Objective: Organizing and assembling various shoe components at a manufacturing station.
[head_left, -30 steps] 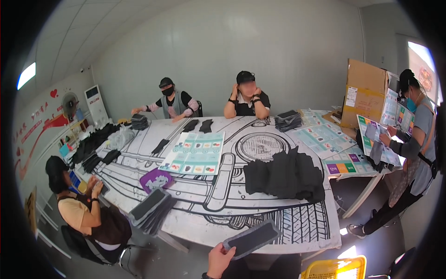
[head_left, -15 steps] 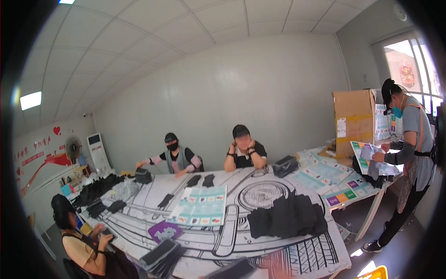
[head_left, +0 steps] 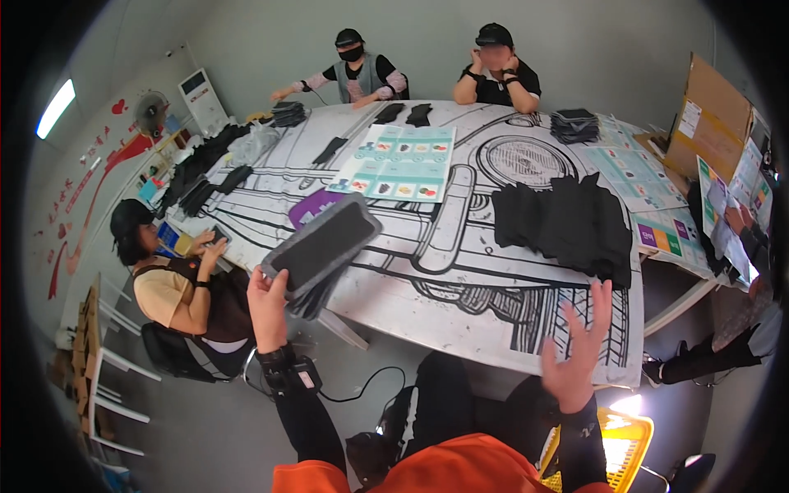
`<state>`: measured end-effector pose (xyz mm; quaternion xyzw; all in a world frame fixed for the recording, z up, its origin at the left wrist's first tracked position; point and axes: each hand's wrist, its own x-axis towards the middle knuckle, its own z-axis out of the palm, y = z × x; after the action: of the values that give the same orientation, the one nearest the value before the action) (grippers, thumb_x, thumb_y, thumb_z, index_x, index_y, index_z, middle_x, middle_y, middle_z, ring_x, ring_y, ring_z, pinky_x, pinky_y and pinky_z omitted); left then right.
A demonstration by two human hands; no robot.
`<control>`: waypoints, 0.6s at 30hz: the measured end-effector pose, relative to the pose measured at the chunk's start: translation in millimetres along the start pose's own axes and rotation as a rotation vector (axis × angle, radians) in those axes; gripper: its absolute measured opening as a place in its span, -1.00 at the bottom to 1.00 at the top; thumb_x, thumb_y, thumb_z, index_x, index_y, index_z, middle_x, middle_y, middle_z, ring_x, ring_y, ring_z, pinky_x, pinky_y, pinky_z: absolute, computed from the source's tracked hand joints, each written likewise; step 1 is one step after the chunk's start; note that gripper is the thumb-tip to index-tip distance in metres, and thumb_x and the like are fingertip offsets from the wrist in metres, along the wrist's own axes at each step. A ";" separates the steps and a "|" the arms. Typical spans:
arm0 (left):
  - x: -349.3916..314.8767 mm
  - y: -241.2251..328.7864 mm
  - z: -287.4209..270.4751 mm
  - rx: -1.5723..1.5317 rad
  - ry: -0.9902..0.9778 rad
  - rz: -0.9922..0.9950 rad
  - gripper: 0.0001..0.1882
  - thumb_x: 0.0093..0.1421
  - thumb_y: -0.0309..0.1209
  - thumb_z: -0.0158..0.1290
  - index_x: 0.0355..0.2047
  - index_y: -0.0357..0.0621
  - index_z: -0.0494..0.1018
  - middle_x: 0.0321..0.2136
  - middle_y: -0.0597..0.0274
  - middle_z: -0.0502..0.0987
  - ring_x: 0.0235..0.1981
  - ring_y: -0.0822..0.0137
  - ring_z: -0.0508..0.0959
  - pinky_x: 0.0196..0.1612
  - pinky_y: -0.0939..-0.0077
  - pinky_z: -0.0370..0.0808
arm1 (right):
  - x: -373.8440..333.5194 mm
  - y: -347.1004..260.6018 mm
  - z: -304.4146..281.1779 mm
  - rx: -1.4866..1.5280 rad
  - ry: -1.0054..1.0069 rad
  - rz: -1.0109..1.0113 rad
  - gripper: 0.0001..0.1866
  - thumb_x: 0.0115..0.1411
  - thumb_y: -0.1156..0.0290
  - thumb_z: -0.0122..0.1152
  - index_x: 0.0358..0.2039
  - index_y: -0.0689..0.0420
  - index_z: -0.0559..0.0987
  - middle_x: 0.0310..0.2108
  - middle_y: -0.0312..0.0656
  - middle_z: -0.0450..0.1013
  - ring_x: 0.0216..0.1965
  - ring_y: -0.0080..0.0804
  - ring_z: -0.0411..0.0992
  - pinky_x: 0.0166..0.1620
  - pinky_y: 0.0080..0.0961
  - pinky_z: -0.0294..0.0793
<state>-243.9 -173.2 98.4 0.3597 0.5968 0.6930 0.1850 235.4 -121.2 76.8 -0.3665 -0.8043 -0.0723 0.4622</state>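
From afar I see the left hand pinching a grey-edged black pad by one end, in front of a dark stack. The right hand has its fingers spread near the black cloth pile

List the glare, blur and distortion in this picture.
In the head view, the ceiling light blows out white and glare shows beside the yellow basket; same head view, the right hand looks slightly blurred, and the table has bowed edges.

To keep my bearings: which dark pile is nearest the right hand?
The big black heap just beyond the right hand; the grey-edged stack behind it lies farther.
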 end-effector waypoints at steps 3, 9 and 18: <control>19.8 -4.9 -31.1 -0.173 0.031 -0.026 -0.80 0.33 -0.51 0.12 -0.04 -0.17 0.47 -0.23 0.38 0.63 -0.34 0.58 0.58 -0.32 0.67 0.46 | -27.4 32.7 15.4 0.025 0.078 0.265 -0.53 0.04 0.62 0.21 0.03 0.14 0.55 0.36 0.10 0.22 0.46 0.27 0.04 0.43 0.10 0.02; 37.4 -35.5 -68.9 -0.160 0.059 -0.164 -0.84 0.31 -0.41 0.17 -0.12 0.12 0.49 -0.26 0.59 0.57 -0.22 0.59 0.55 -0.20 0.45 0.51 | -88.6 64.0 24.4 0.000 0.010 0.400 -0.65 0.02 0.71 0.16 -0.15 0.15 0.57 0.21 -0.01 0.38 0.37 0.14 0.22 0.36 -0.02 0.18; 40.5 -78.9 -86.3 0.850 0.426 0.159 -0.63 0.27 -0.41 0.23 0.04 -0.26 0.45 -0.34 0.25 0.50 -0.46 0.40 0.45 -0.30 0.45 0.50 | -94.7 79.0 29.4 0.033 0.054 0.428 -0.72 0.03 0.76 0.11 -0.26 0.16 0.56 0.02 -0.08 0.45 0.22 0.02 0.35 0.29 -0.15 0.29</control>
<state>-346.8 -188.0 31.5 0.2980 0.8223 0.4582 -0.1584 295.7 -100.4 -32.7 -0.5192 -0.6966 0.0310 0.4942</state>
